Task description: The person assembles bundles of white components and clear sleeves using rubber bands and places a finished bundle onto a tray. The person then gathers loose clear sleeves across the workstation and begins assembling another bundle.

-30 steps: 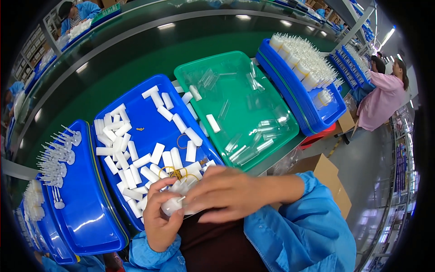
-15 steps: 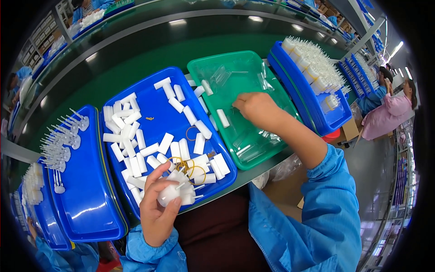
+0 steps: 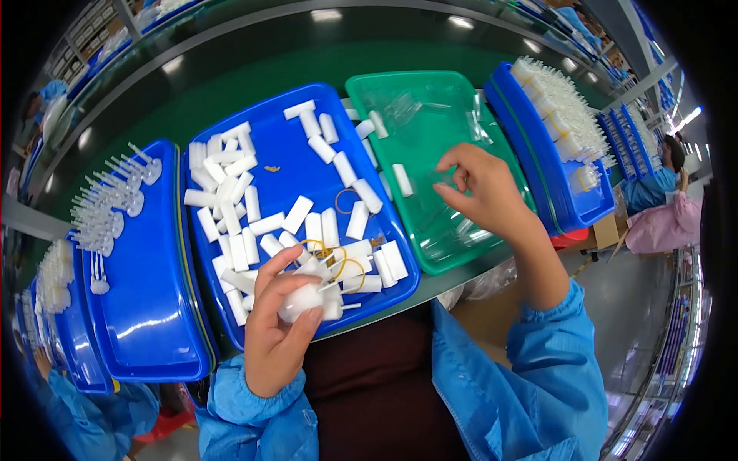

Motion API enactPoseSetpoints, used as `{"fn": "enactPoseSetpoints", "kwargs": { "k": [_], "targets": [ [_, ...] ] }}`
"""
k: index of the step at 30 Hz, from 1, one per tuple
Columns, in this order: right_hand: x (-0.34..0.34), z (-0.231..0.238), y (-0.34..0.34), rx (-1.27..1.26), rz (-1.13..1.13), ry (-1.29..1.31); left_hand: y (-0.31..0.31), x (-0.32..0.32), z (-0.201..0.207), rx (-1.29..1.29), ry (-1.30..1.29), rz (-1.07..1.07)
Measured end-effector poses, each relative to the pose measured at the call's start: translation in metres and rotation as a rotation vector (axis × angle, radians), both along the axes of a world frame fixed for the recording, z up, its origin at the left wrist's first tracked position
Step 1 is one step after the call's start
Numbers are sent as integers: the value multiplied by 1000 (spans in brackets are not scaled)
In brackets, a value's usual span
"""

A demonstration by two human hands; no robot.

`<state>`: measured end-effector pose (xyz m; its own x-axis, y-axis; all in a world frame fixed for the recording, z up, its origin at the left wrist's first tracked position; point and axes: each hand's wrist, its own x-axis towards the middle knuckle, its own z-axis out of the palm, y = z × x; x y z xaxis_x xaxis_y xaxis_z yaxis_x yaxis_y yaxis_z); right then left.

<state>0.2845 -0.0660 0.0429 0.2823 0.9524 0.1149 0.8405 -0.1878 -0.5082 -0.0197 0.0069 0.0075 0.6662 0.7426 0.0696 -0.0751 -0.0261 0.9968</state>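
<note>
My left hand (image 3: 280, 323) is closed around a white, round plastic piece (image 3: 301, 303) above the near edge of the middle blue tray (image 3: 269, 200). Thin white stems (image 3: 350, 306) jut out to its right; the fingers hide part of it. Over the green tray (image 3: 430, 223), my right hand (image 3: 486, 188) has its thumb and forefinger apart, and I see nothing held between them. Small clear plastic tubes (image 3: 465, 230) lie in that tray beneath the hand. White cylinders (image 3: 298, 213) are scattered through the middle blue tray, with yellow rubber bands (image 3: 355, 275) near my left hand.
At the left, another blue tray (image 3: 154, 307) carries upright clear stemmed parts (image 3: 115, 200). Stacked blue trays (image 3: 530, 161) on the right hold bundled white parts (image 3: 565, 107). The green bench (image 3: 369, 46) runs behind. People in blue and pink (image 3: 665, 230) are at the far right.
My right hand has moved right and nearer over the green tray, and its fingers have spread. My left hand still holds the white round piece. The whole view has shifted slightly.
</note>
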Motion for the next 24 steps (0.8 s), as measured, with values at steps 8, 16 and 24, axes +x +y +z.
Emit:
{"fn": "enactPoseSetpoints", "kwargs": {
  "k": [8, 16, 24],
  "targets": [
    [-104, -16, -10, 551, 240, 1257, 0, 7, 2, 164, 86, -15],
    [-123, -27, -3, 469, 247, 1020, -5, 4, 0, 191, 118, 5],
    [-127, -28, -3, 375, 211, 1100, -6, 2, 1, 221, 148, 28]
  ]
}}
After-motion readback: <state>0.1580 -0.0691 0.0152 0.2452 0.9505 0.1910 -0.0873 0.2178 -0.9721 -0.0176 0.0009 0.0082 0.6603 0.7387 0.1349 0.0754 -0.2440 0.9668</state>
